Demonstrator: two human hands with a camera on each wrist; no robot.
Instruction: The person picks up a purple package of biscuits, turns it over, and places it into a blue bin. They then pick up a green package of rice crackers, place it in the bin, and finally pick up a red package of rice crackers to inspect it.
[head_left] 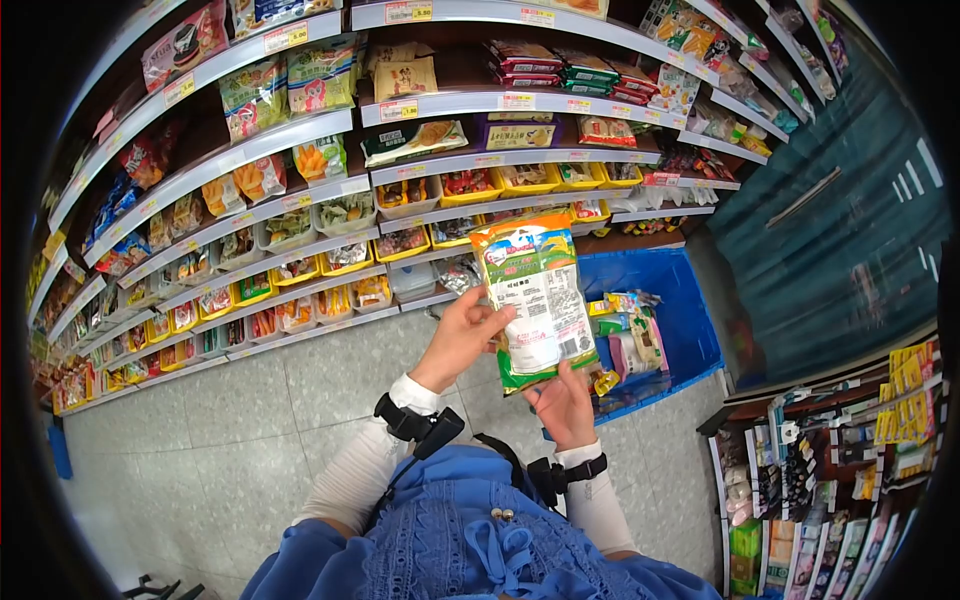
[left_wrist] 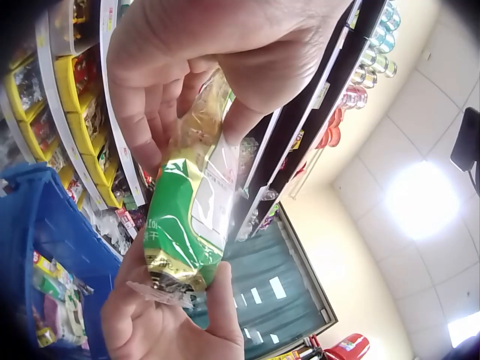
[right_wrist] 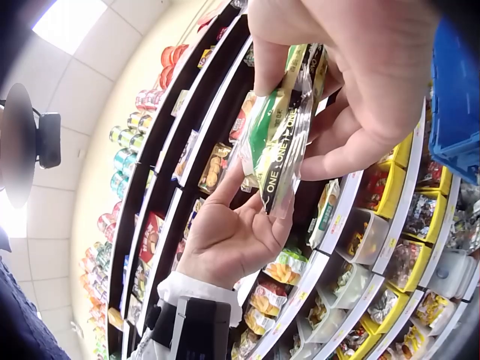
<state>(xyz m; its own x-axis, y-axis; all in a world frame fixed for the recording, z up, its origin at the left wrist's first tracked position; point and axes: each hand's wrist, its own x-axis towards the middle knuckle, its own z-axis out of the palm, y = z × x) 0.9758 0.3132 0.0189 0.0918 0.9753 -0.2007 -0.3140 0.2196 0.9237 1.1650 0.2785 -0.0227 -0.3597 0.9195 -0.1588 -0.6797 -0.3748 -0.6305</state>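
Note:
Between both hands is a snack packet [head_left: 535,300], its printed back with a white text panel and barcode facing up in the head view. My left hand [head_left: 465,335] grips its left side, thumb across the panel and fingers beneath. At the bottom right corner, my right hand [head_left: 565,405] pinches the edge between thumb and fingers. The left wrist view shows the packet [left_wrist: 187,195] side-on, clear with a green and gold end. Seen from the right wrist, the crimped edge of the packet [right_wrist: 281,142] bears repeated "ONE" lettering.
Under the packet, a blue basket [head_left: 690,300] on the tiled floor [head_left: 230,400] holds several packaged goods [head_left: 630,340]. Ahead stand shelves of bagged snacks [head_left: 320,75] and yellow bins [head_left: 530,178]. A green curtain [head_left: 840,230] hangs at the right, with another goods rack [head_left: 800,500] below it.

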